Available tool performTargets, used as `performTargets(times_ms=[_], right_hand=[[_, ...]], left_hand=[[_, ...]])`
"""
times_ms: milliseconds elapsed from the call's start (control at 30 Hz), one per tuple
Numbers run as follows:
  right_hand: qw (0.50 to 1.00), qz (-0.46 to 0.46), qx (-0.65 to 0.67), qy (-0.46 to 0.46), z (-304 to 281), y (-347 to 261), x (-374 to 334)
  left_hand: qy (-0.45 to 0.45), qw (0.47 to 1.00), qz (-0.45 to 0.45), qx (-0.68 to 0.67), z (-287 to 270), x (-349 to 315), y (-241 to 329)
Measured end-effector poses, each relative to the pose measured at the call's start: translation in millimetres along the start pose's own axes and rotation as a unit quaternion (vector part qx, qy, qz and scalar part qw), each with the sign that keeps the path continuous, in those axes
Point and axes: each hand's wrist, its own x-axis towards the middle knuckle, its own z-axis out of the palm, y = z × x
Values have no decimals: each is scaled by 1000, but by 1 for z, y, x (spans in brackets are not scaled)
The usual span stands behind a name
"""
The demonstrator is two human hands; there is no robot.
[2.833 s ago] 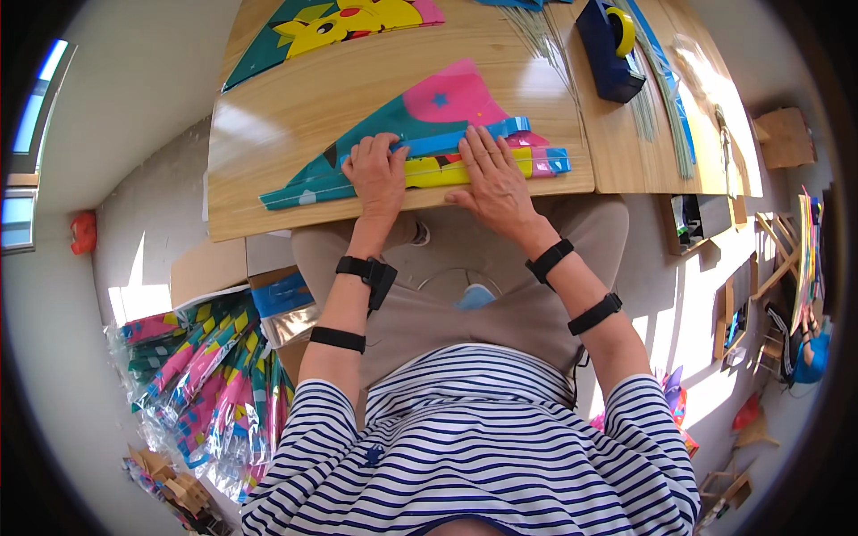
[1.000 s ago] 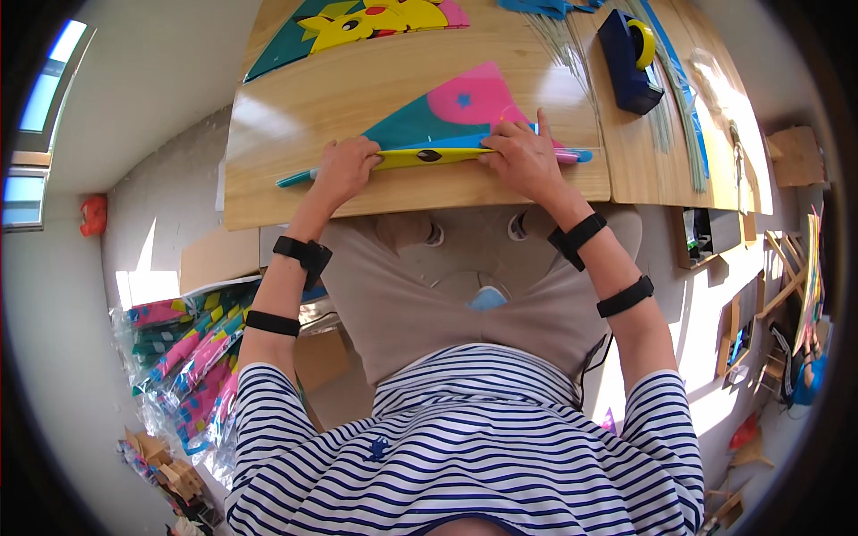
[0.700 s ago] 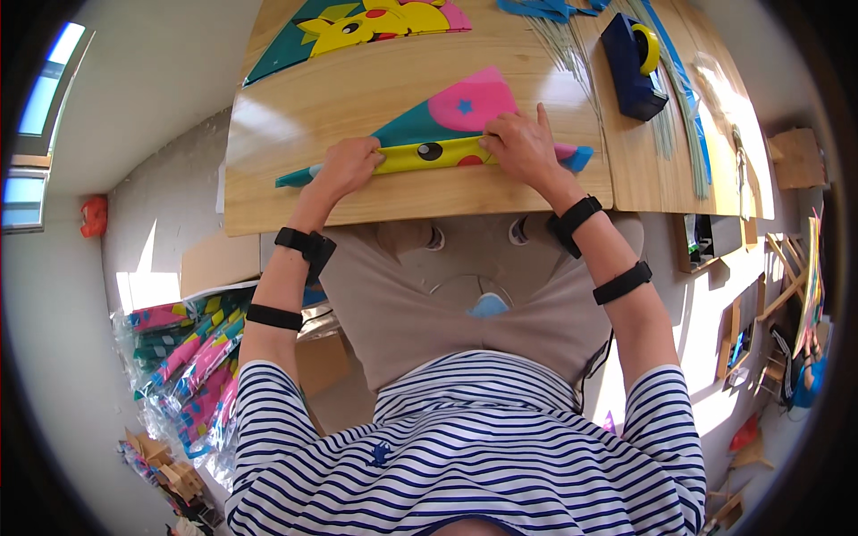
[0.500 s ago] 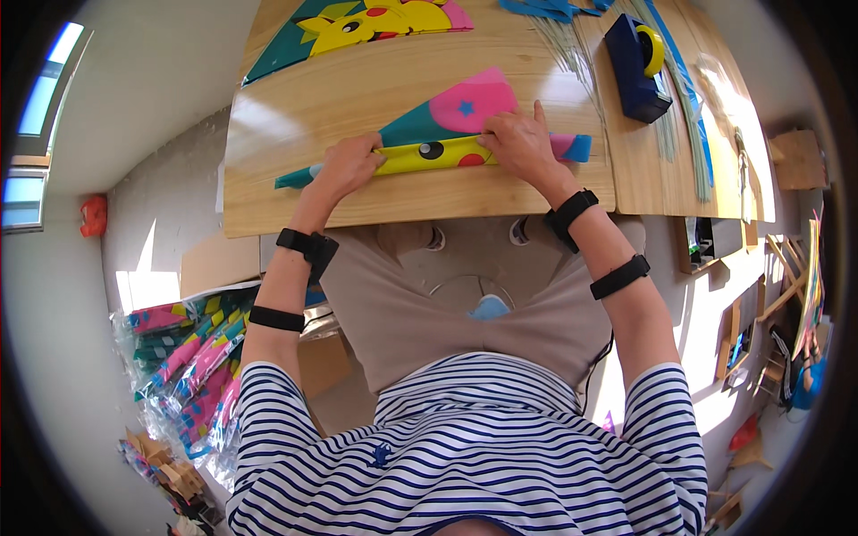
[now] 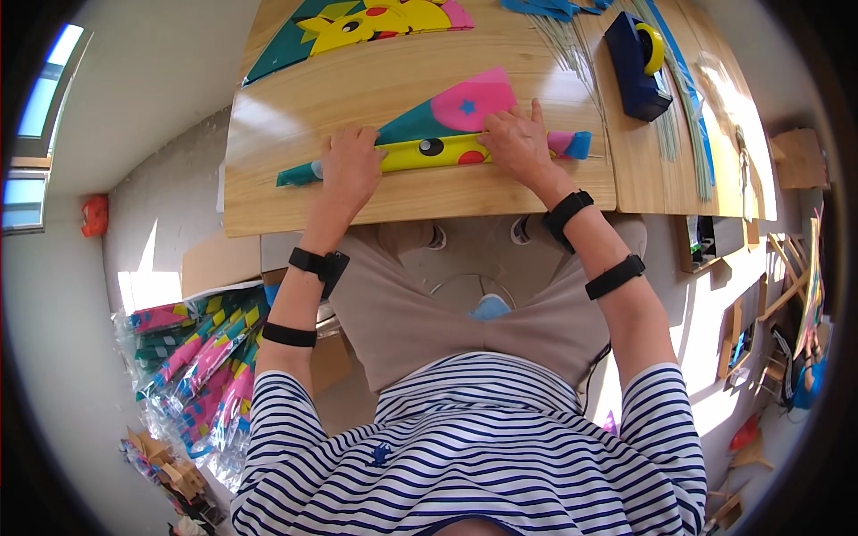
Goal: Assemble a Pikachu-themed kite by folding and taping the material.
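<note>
My left hand (image 5: 350,170) and right hand (image 5: 517,141), both open and flat, press a folded kite (image 5: 429,143) onto the wooden table (image 5: 268,192). Its long axis runs left–right between them, tapering leftward. Material: thin glossy sheet in teal, pink and yellow; tape dispenser (image 5: 636,55) far right.

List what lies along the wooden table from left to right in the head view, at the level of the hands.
Teal tip of the folded kite → left hand → yellow strip with dark eye spot → right hand → pink and blue kite end → dark blue tape dispenser, set farther back.
</note>
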Motion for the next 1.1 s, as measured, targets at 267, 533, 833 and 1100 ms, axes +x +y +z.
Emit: performTargets(times_ms=[267, 533, 833, 1100], right_hand=[[1000, 9, -12, -7, 8, 2, 5], [999, 12, -27, 30, -14, -8, -8], [998, 4, -39, 42, -13, 7, -70], [998, 20, -46, 41, -16, 5, -67]], left_hand=[[-24, 995, 98, -8, 24, -48, 68], [-55, 996, 73, -24, 30, -41, 62], [-55, 996, 68, -29, 29, -43, 63], [-18, 996, 78, -32, 30, -39, 53]])
